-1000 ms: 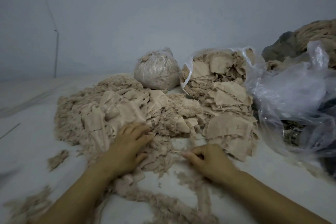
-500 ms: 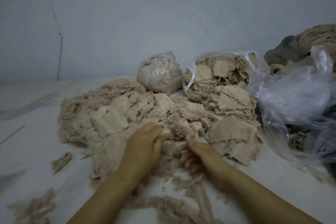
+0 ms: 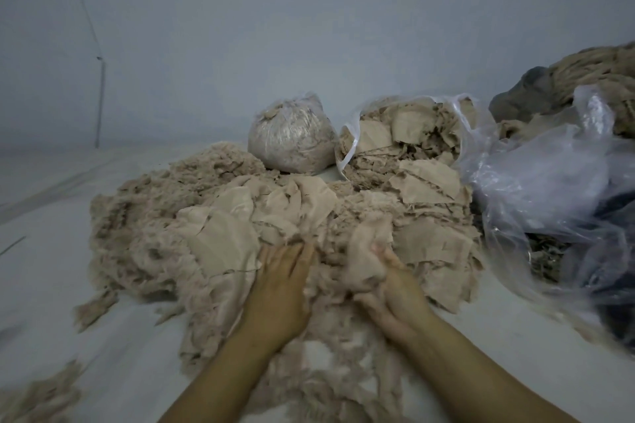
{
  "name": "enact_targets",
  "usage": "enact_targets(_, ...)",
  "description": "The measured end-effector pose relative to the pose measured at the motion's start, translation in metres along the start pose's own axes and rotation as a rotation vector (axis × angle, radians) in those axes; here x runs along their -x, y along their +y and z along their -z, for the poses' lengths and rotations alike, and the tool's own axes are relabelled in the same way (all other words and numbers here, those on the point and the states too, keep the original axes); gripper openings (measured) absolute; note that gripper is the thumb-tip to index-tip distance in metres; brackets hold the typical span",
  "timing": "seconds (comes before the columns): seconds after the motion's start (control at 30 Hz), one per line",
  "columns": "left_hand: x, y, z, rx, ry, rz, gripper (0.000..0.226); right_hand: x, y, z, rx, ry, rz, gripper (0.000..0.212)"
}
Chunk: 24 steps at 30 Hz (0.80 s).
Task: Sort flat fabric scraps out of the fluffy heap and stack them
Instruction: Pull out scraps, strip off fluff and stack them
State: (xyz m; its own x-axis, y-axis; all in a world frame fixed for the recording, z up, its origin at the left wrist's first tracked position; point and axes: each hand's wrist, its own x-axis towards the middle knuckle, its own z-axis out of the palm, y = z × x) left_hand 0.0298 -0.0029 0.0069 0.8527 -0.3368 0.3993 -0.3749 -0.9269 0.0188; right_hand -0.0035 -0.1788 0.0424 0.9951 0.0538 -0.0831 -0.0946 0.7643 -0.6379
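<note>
Fluffy heap [image 3: 154, 227] centre-left on floor; flat scraps [image 3: 223, 240] half buried in it; stack [image 3: 436, 244] just right of my hands. Scraps: light, limp, fray-edged, fluff clings. Best taken by pinching free edge, then peeling. My left hand [image 3: 280, 288] palm down, fingers straight, pressing heap. My right hand [image 3: 391, 288] curled round fluffy clump [image 3: 367, 251], palm turned inward.

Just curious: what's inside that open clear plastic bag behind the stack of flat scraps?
The open clear plastic bag holds beige flat fabric scraps, crumpled and layered up to its mouth. Anything deeper or at the bottom is covered by those top pieces.
</note>
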Motion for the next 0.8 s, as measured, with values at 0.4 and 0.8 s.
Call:
enact_targets(0.4, -0.016, -0.024, 0.035, 0.377, -0.233, 0.046, 0.048, 0.0, -0.006, 0.038, 0.97, 0.152, 0.076, 0.021)
enact_targets(0.8, 0.001, 0.046, 0.033, 1.39, -0.198, 0.288, 0.042, 0.009, 0.006, 0.015, 0.446, -0.067, 0.043, 0.028)
